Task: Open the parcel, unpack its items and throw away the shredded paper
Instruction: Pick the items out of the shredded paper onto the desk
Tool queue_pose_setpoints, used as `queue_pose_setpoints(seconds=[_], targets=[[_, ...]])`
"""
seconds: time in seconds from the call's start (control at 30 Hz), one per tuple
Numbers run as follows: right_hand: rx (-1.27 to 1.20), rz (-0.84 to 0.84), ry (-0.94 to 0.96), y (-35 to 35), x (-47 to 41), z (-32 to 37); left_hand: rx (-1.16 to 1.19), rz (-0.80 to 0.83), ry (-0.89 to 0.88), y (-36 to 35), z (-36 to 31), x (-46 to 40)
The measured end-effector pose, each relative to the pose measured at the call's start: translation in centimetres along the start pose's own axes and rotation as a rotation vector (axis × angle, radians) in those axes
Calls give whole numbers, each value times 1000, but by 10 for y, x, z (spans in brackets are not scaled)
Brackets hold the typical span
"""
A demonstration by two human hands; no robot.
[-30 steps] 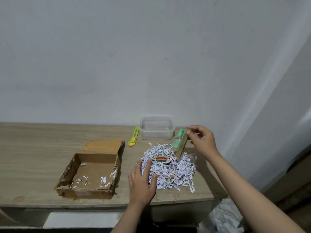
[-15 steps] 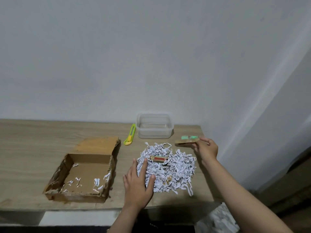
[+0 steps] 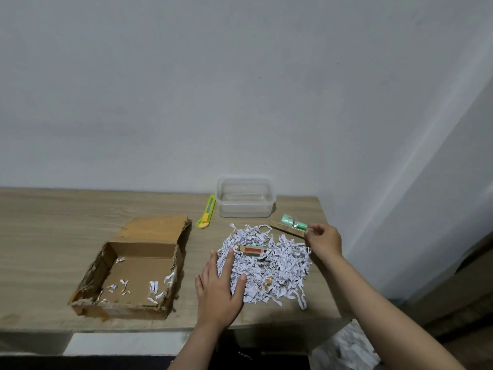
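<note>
The open cardboard parcel [image 3: 133,265] lies on the wooden table at the left, with a few paper shreds inside. A pile of white shredded paper [image 3: 266,263] lies to its right, and a small red and tan item [image 3: 252,249] rests on top of it. My left hand [image 3: 220,289] lies flat on the pile's left edge, fingers apart. My right hand [image 3: 324,237] pinches the end of a green item on a tan card [image 3: 292,225], which lies low over the table behind the pile.
A clear plastic container [image 3: 244,197] stands at the back by the wall. A yellow-green utility knife [image 3: 206,214] lies to its left. The table's right edge [image 3: 330,252] is close to my right hand. Something white and shredded [image 3: 344,348] lies on the floor below.
My right hand has lowered the green carded item from upright above the pile to flat near the table behind it. My left hand has stayed on the paper.
</note>
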State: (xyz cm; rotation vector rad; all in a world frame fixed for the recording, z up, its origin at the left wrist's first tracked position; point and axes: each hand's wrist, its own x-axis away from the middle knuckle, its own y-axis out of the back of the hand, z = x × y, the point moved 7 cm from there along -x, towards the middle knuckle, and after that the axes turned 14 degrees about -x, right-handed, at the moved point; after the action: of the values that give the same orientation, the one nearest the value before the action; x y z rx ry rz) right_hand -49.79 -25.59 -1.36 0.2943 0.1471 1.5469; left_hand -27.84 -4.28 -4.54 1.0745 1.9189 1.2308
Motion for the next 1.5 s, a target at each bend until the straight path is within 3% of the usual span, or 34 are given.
queue_pose_setpoints(seconds=[0.1, 0.33, 0.53, 0.83, 1.27, 1.5], targets=[[-9, 79, 155, -12, 18, 27, 7, -21, -7, 1, -1, 0], [274, 615, 296, -104, 78, 70, -14, -19, 8, 0, 1, 0], [572, 737, 335, -151, 89, 63, -10, -16, 12, -1, 2, 0], [555, 656, 426, -133, 83, 81, -11, 12, 25, -5, 3, -1], [160, 414, 391, -57, 74, 130, -1, 2, 21, -1, 2, 0], [23, 419, 426, -39, 69, 130, -3, -5, 26, 0, 3, 0]])
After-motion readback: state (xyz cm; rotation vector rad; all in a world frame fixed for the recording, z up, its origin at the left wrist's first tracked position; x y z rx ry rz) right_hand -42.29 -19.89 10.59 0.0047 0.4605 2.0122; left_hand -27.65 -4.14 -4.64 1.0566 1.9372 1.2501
